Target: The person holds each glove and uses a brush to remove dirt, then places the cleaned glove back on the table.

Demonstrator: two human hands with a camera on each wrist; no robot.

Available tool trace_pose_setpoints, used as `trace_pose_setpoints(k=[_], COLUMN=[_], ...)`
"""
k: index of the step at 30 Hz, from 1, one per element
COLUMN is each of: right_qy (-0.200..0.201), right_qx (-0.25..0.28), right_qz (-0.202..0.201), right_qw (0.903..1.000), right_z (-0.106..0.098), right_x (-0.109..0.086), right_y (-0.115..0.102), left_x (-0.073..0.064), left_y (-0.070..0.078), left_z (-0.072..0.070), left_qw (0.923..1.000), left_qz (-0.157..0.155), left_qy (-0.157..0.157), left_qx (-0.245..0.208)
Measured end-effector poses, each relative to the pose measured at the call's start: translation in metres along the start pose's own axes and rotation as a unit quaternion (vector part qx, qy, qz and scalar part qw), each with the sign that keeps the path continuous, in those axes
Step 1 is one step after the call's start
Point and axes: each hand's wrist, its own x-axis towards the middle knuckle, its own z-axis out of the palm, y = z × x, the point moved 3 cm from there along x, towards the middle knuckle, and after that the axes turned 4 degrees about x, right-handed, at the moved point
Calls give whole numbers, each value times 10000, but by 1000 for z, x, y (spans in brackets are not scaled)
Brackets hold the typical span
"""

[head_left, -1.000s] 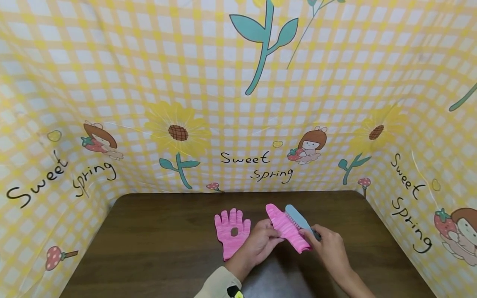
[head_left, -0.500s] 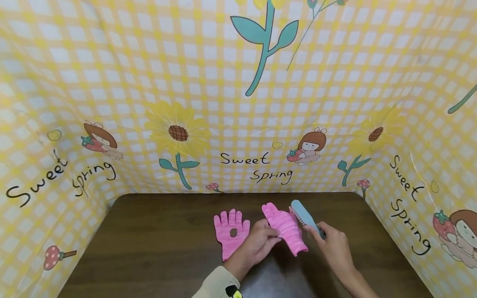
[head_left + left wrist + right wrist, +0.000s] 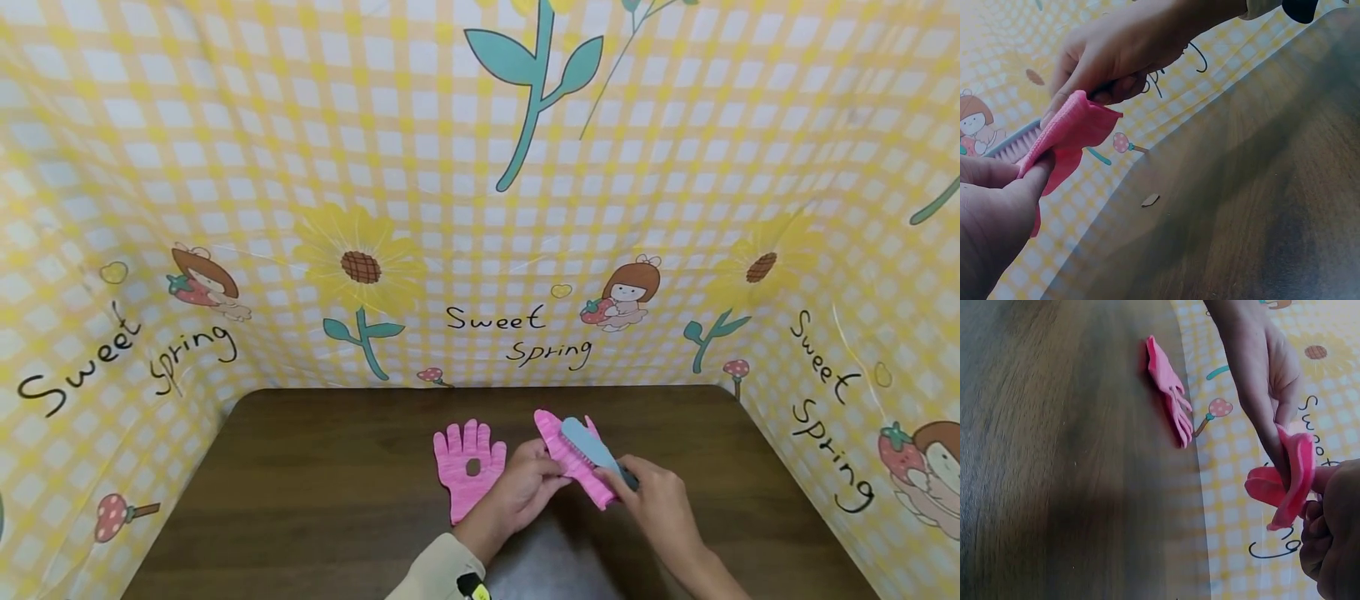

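A pink knitted glove (image 3: 573, 462) is held up over the table, its fingers pointing away. My left hand (image 3: 528, 483) pinches its edge between thumb and fingers, as the left wrist view also shows. In my right hand (image 3: 660, 500) is a brush (image 3: 588, 442) with a light blue back, gripped by its dark handle. The brush overlaps the middle of the glove in the head view, bristles toward the knit. Part of its bristles (image 3: 1016, 145) show behind the glove in the left wrist view. The right wrist view has the brush mostly hidden behind the glove and hand.
A second pink glove (image 3: 468, 458) lies on the dark wood table (image 3: 315, 492), left of my hands, with a dark oval spot on it. Yellow checked cloth (image 3: 480, 242) walls the table's back and sides. A small tan flake (image 3: 1150, 200) shows in the left wrist view.
The brush moved to the right edge of the held glove half a second ago, and has come back left across it. The glove tilted with this. The other glove stayed put.
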Motion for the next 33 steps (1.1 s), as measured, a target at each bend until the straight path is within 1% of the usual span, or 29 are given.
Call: trace_pose_setpoints(k=[7,13,18,22,24,26,27,29,31,33], right_qy=[-96,-153,-239,-434,-536,-519,-458,-263,-153,-206], right_qx=[-137,-134,-241,-303,-289,-298,-268,-182,-61,92], right_qz=[521,871,1041,1466,1806,1967,1941,1622,1082,600], right_qw=[9985,9960,9940,9878,9817,9786,9795,9862,9940,9979], right_z=[-2,-4,-5,-7,-9,-11,-12,-14,-13,-11], right_x=[2,1,0,-1,-2,-1,-1,1,2,2], right_y=[10,15,20,26,28,26,23,14,3,-8], left_x=[1,2,1,1,1,1,0,1,1,2], left_y=[-1,-2,-2,-3,-3,-3,-2,-2,0,3], left_z=[0,1,2,4,3,2,2,1,2,4], left_qw=[9999,10000,9999,9999,9998,9996,9996,9996,9997,9998], left_qz=[22,-19,2,32,54,60,66,61,72,99], left_qy=[7,21,-4,58,122,206,224,208,102,-16], left_qx=[141,82,100,135,161,180,177,198,203,185])
